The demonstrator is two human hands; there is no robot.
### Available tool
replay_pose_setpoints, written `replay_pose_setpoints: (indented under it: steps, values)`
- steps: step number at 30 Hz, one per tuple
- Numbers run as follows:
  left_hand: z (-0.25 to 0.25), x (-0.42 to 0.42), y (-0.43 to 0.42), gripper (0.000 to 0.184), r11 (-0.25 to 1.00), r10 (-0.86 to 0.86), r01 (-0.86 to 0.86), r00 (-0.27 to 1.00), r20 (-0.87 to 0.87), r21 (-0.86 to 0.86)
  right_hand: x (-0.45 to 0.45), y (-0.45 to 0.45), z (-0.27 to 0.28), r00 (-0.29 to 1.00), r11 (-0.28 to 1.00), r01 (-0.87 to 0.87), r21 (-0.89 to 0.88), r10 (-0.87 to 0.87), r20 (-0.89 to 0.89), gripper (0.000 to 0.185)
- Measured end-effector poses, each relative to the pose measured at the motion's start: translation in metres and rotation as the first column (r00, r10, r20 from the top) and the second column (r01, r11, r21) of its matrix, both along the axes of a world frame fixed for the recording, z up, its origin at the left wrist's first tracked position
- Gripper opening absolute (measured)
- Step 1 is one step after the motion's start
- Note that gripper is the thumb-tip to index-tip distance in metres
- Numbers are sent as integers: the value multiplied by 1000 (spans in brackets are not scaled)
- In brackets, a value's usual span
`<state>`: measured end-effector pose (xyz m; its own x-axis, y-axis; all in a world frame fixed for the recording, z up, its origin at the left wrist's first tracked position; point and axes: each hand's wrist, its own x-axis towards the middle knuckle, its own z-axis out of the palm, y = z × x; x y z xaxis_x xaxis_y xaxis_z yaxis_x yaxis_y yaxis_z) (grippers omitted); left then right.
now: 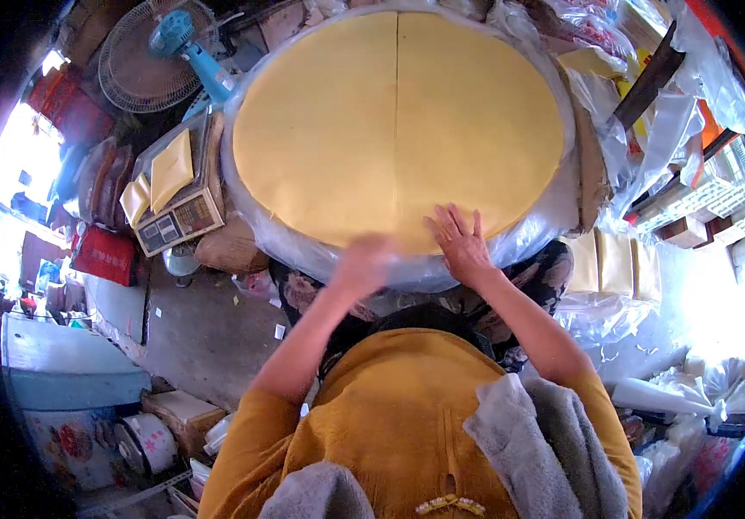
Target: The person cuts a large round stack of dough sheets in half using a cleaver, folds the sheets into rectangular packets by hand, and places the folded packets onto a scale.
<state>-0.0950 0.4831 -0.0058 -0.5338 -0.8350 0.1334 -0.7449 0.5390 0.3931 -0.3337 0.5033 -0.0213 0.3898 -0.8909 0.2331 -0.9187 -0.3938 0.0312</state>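
A large round yellow sheet (321,130) with a dark straight line down its upper middle lies on a plastic-covered round surface. My right hand (463,246) rests on the sheet's near edge, fingers spread, holding nothing. My left hand (367,262) is at the near edge too, left of the right hand, and smeared by motion. Its fingers cannot be made out. Clear plastic (299,247) sticks out around the sheet's rim.
On the left, a scale (184,222) carries folded yellow pieces (171,170). Behind it stands a blue fan (204,69). Yellow packs (615,264) lie to the right, below hanging plastic. A blue-topped chest (70,363) is at the lower left.
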Motion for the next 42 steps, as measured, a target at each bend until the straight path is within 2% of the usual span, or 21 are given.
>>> replay_pose_setpoints:
  steps: [1, 4, 7, 10, 11, 13, 14, 15, 16, 17, 19, 22, 25, 27, 33, 36, 39, 42]
  values:
    - [-2, -14, 10, 33, 976, -215, 214, 975, 50, 25, 3, -7, -11, 997, 1000, 28, 7, -27, -74, 66]
    - [-29, -22, 29, 29, 980, -171, 183, 975, 138, -79, 0, -22, -15, 988, 997, 20, -80, -32, -152, 71]
    - [-38, -17, 21, 28, 971, -232, 215, 950, 211, 101, -6, -19, 9, 982, 999, -49, 12, 51, -183, 65]
    - [-29, -17, 16, 28, 950, -213, 218, 976, -45, 221, -32, -27, 27, 979, 956, -159, 246, 119, 167, 58]
    - [-26, -18, 15, 30, 950, -200, 217, 975, -99, 224, -36, -32, 29, 939, 978, -176, 110, 133, 317, 46]
    - [-23, -18, 15, 35, 949, -172, 216, 966, -195, 231, -39, -37, 43, 889, 966, -147, 214, 34, 457, 43]
    - [-27, -19, 13, 38, 903, -57, 211, 922, -382, 375, -40, -40, 50, 854, 954, -138, 265, -21, 520, 41]
    - [-31, -22, 10, 41, 830, 86, 234, 842, -533, 505, -39, -41, 56, 826, 970, -148, 191, 15, 563, 37]
    - [-34, -25, 8, 46, 736, 249, 285, 729, -637, 614, -38, -42, 60, 822, 966, -134, 222, -17, 570, 37]
    - [-37, -28, 1, 49, 679, 351, 349, 618, -703, 646, -38, -41, 63, 818, 959, -120, 256, -51, 574, 38]
    - [-27, -36, -13, 57, 561, 569, 488, 360, -740, 669, -37, -38, 61, 824, 950, -116, 291, -72, 562, 38]
    - [0, -42, -15, 59, 541, 677, 570, 141, -722, 619, -31, -37, 62, 855, 946, -153, 285, -18, 518, 37]
    - [-9, -46, -15, 62, 590, 620, 484, 241, -747, 646, -29, -37, 74, 874, 917, -226, 330, 41, 485, 35]
    - [-4, -46, -16, 62, 582, 624, 490, 243, -743, 649, -28, -40, 79, 852, 892, -283, 353, 65, 520, 34]
    - [1, -44, -16, 64, 605, 585, 488, 264, -767, 629, -25, -48, 75, 862, 894, -403, 196, 298, 410, 25]
    - [3, -44, -16, 64, 595, 583, 500, 270, -766, 629, -24, -49, 75, 862, 896, -402, 186, 302, 408, 24]
    - [-3, -44, -16, 65, 596, 597, 484, 266, -757, 640, -9, -45, 81, 844, 926, -363, 100, 282, 456, 27]
    - [-2, -44, -15, 66, 594, 596, 455, 304, -743, 663, 0, -46, 79, 860, 944, -290, 160, 184, 476, 29]
